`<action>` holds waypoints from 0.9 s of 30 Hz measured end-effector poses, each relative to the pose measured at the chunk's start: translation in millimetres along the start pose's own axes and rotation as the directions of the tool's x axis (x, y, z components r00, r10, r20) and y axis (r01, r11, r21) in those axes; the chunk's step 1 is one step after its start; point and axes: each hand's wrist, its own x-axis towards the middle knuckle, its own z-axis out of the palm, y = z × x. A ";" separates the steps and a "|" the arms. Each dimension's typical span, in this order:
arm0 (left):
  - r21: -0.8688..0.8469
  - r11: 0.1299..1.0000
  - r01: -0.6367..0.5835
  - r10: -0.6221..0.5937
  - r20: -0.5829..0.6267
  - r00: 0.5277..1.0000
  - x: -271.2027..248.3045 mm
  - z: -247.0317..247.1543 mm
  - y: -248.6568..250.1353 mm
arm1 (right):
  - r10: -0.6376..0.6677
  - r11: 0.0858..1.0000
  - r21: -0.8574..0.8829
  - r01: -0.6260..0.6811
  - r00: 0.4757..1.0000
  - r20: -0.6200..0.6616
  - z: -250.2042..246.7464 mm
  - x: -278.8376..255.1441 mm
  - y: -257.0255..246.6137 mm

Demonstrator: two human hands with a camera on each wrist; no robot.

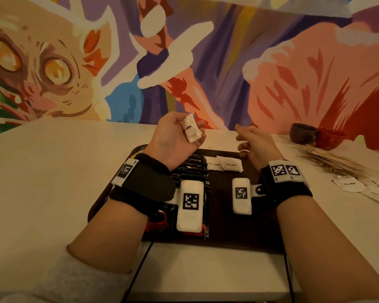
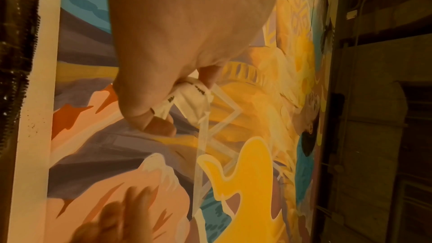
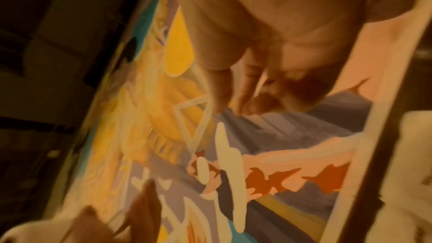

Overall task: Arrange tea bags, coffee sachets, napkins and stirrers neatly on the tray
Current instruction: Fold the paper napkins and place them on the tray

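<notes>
Both hands are raised above the far edge of the dark tray [image 1: 228, 239], slightly apart. The left hand [image 1: 173, 136] pinches white sachets [image 1: 190, 131]; the right hand [image 1: 255, 143] holds nothing, fingers loosely curled. The pale tabletop [image 1: 42, 182] meets a painted mural wall [image 1: 206, 62]. Wristbands hide much of the tray; black sachets [image 1: 195, 165] and two white ones [image 1: 224, 165] show.

White sachet [image 1: 191, 130]; dark brown tray [image 1: 245, 237]; multicoloured mural [image 1: 228, 62].

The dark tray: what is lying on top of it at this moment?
On the dark tray lie black sachets and two white sugar sachets. The forearms and wrist cameras cover its left and middle parts.
</notes>
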 end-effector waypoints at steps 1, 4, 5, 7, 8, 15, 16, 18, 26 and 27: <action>0.003 1.000 -0.002 0.002 0.003 1.000 0.3 0.6 -0.4 | -0.070 0.997 0.041 0.067 0.995 0.075 4.3 -8.6 -7.0; 0.017 1.000 -0.022 0.022 0.001 1.000 2.9 1.2 -1.7 | -0.194 0.981 0.078 0.179 0.941 0.278 16.5 -30.3 -20.5; 0.029 0.999 -0.030 0.030 0.003 1.000 3.7 1.2 -2.7 | -0.218 0.976 0.066 0.208 0.917 0.333 20.1 -36.1 -23.0; 0.053 0.998 -0.038 0.037 0.021 0.999 4.9 2.2 -4.9 | -0.248 0.965 0.028 0.261 0.871 0.424 27.2 -44.1 -26.1; 0.060 0.997 -0.044 0.042 0.035 0.998 5.0 3.1 -5.9 | -0.257 0.958 0.001 0.288 0.852 0.455 30.5 -47.4 -28.0; 0.120 0.989 -0.087 0.074 0.112 0.991 5.2 4.3 -8.9 | -0.270 0.920 -0.154 0.360 0.869 0.415 40.3 -49.7 -31.2; 0.135 0.986 -0.096 0.080 0.116 0.990 5.2 4.2 -9.7 | -0.260 0.924 -0.156 0.348 0.875 0.408 39.8 -48.9 -30.7; 0.166 0.979 -0.123 0.102 0.127 0.987 3.6 5.0 -10.8 | -0.245 0.934 -0.147 0.325 0.885 0.396 38.4 -47.1 -29.2; 0.265 0.953 -0.146 0.137 0.052 0.989 5.7 5.5 -12.5 | -0.202 0.979 0.098 0.179 0.924 0.325 34.0 -41.4 -24.4; 0.294 0.945 -0.141 0.127 0.065 0.990 6.2 5.2 -13.3 | -0.194 0.978 0.137 0.159 0.931 0.309 33.5 -40.7 -25.0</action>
